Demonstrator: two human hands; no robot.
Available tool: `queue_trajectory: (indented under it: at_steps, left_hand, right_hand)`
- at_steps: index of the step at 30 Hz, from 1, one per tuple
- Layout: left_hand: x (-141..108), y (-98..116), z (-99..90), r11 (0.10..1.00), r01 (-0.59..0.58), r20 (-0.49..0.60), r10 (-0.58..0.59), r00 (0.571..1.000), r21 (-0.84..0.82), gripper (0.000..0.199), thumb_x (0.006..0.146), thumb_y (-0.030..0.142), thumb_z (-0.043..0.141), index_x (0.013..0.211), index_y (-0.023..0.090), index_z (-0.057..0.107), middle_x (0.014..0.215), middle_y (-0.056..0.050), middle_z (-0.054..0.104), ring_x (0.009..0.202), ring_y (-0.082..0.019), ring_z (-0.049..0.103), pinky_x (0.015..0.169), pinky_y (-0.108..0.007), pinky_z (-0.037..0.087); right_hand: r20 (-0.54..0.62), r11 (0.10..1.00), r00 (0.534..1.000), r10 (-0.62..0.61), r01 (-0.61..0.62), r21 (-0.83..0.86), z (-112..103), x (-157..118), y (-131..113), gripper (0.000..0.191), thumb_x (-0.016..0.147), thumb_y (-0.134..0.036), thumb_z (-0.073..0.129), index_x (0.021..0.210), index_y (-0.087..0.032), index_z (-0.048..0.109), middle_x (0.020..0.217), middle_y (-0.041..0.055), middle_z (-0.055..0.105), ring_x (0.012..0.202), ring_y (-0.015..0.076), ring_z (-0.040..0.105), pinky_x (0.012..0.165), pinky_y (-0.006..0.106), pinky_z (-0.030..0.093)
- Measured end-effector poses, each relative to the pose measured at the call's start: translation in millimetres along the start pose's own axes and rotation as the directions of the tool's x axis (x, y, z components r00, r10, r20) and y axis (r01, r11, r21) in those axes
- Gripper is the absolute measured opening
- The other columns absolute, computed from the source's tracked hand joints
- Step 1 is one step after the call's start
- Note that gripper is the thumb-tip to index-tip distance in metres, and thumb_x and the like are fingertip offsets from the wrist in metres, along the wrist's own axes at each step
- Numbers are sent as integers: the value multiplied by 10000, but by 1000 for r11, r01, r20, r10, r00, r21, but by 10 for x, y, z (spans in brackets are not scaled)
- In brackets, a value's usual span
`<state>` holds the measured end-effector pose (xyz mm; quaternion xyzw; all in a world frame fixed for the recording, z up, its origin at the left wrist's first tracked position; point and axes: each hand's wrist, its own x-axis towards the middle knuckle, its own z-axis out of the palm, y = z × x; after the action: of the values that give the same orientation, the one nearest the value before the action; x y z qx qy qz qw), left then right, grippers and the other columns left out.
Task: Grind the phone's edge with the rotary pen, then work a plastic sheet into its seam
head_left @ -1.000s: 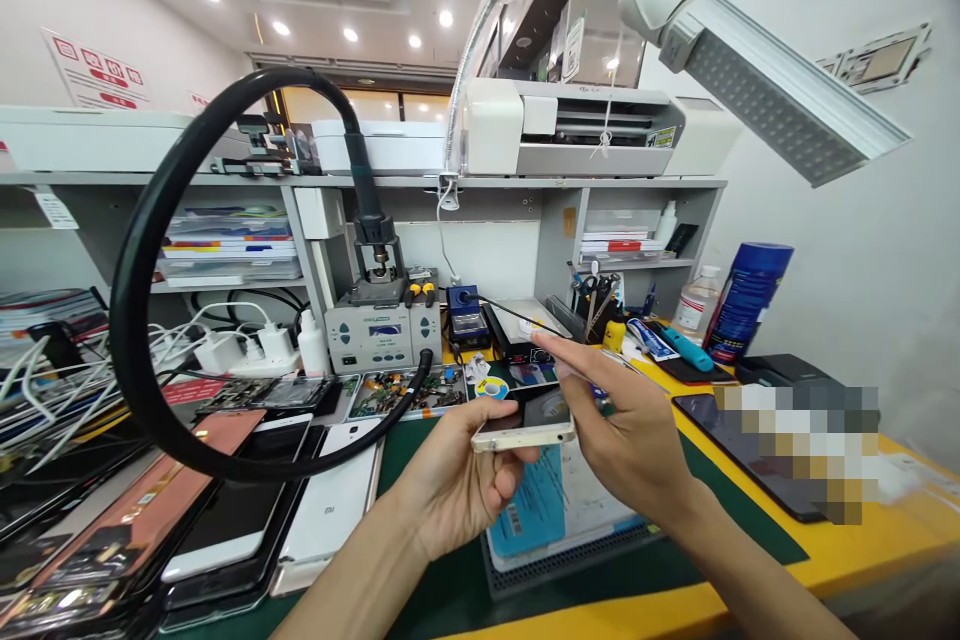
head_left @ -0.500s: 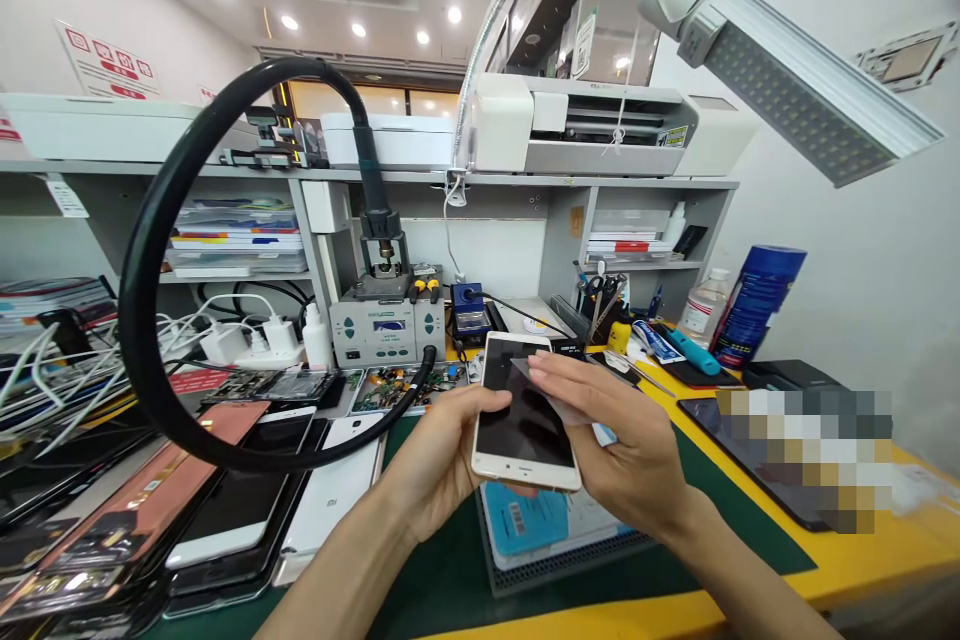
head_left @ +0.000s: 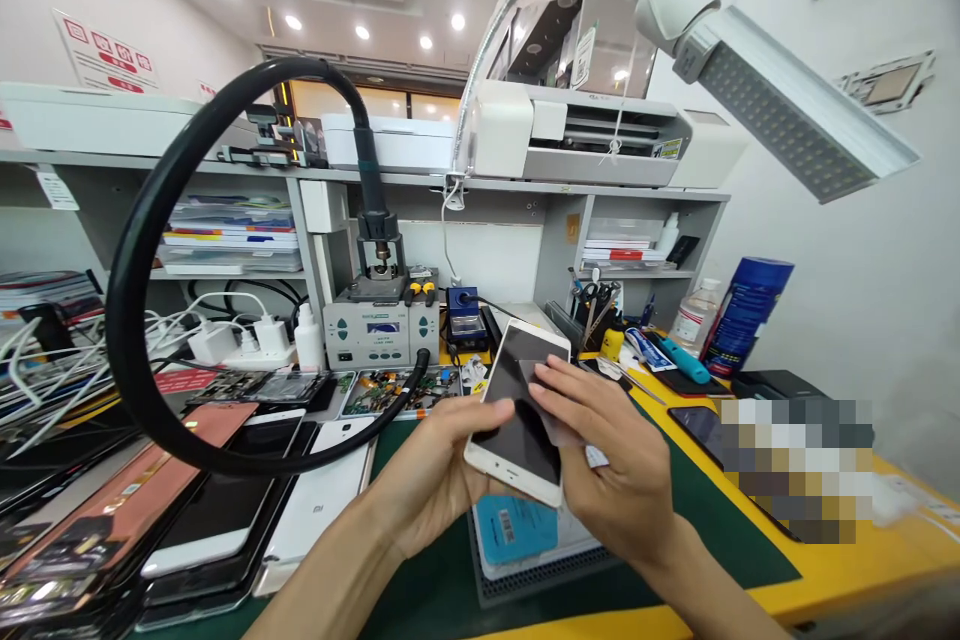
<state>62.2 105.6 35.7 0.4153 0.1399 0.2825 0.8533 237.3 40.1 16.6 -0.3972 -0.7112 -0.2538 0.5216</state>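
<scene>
My left hand [head_left: 431, 470] grips a white-framed smartphone [head_left: 517, 445] from its left side, thumb lying on the dark screen. The phone is tilted up over the mat, its top leaning to the right. My right hand [head_left: 619, 455] lies across the phone's right side, fingers pressed on the glass with a thin translucent sheet [head_left: 553, 427] held under them. Below the phone, a blue packet with a barcode [head_left: 521, 530] rests on a white item over a dark grid tray [head_left: 517, 588]. The phone's back is hidden.
Several phones and parts lie at the left, one a white phone [head_left: 319, 495]. A thick black hose [head_left: 124, 250] arcs in front of the grey hot-air station [head_left: 382, 335]. A parts tray [head_left: 397, 392] stands behind my hands. Tools, a clear bottle [head_left: 694, 315] and blue can [head_left: 750, 315] are right.
The phone has shifted slightly left and turned clockwise, its top leaning further right. My right fingers and the sheet stay on the screen. The whole view has moved a little.
</scene>
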Motion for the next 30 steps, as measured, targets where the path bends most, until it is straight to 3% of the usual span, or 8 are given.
queue_trajectory:
  at_steps: [4, 9, 15, 20, 23, 25, 28, 30]
  left_hand:
    - [-23, -53, 44, 995, -28, 44, 23, 999, 99, 309, 677, 223, 853, 922, 106, 706, 816, -56, 664, 768, -169, 628, 748, -290, 541]
    - [-35, -45, 31, 947, -60, -48, 79, 996, 316, 124, 775, 158, 741, 832, 146, 632, 737, 28, 560, 694, -106, 498, 657, -212, 440]
    - [-65, 113, -22, 568, -145, -13, 264, 964, 810, 133, 861, 309, 680, 928, 206, 628, 763, 43, 576, 732, -151, 555, 645, -236, 455]
    - [-61, 120, -107, 492, -114, -94, 378, 921, 863, 361, 887, 535, 648, 1034, 205, 633, 708, 49, 621, 580, -144, 600, 564, -243, 513]
    - [-58, 96, -139, 265, -233, 41, 576, 817, 936, 323, 919, 518, 634, 1020, 215, 688, 739, 35, 685, 618, -140, 643, 544, -205, 511]
    - [-63, 79, -127, 2, -321, 226, 707, 670, 947, 214, 926, 416, 661, 1025, 237, 723, 777, 44, 725, 619, -116, 657, 549, -173, 504]
    - [-76, 53, -74, -339, -409, 509, 739, 441, 847, 129, 922, 244, 667, 1028, 228, 739, 762, 38, 722, 608, -88, 632, 558, -156, 483]
    - [-82, 41, -35, -444, -450, 614, 697, 370, 775, 155, 920, 146, 647, 1042, 189, 732, 751, 18, 699, 627, -86, 601, 589, -169, 479]
  right_hand:
    - [-96, 994, 993, 70, -77, -77, 125, -80, -36, 393, 899, 30, 600, 1204, -183, 730, 1223, 130, 754, 1213, 285, 685, 967, 460, 572]
    - [-56, 990, 992, 113, -118, -83, 189, -174, -31, 434, 933, 12, 579, 1291, -203, 694, 1267, 112, 736, 1238, 267, 669, 966, 425, 586]
    - [-186, 990, 973, 135, -140, -16, 59, -116, 46, 484, 930, 54, 552, 1316, -203, 687, 1318, 104, 708, 1269, 238, 652, 1056, 396, 562]
    - [-223, 990, 967, 125, -136, -32, -27, -39, 106, 476, 937, 50, 554, 1318, -200, 691, 1331, 94, 705, 1291, 221, 638, 1126, 388, 520]
    - [-208, 984, 963, 171, -178, -16, -27, -41, 90, 432, 963, 18, 541, 1300, -200, 700, 1315, 84, 718, 1273, 192, 653, 1114, 330, 531]
    - [-212, 980, 957, 198, -200, 11, -20, -59, 55, 404, 972, -6, 543, 1282, -206, 708, 1292, 75, 731, 1250, 180, 670, 1091, 299, 547]
    - [-224, 974, 948, 227, -219, 59, -23, -92, -22, 391, 973, -28, 562, 1276, -223, 713, 1272, 64, 745, 1224, 174, 688, 1057, 272, 569]
    - [-232, 970, 942, 242, -227, 88, -40, -111, -79, 411, 965, -23, 574, 1292, -235, 706, 1278, 60, 743, 1225, 176, 689, 1045, 269, 578]
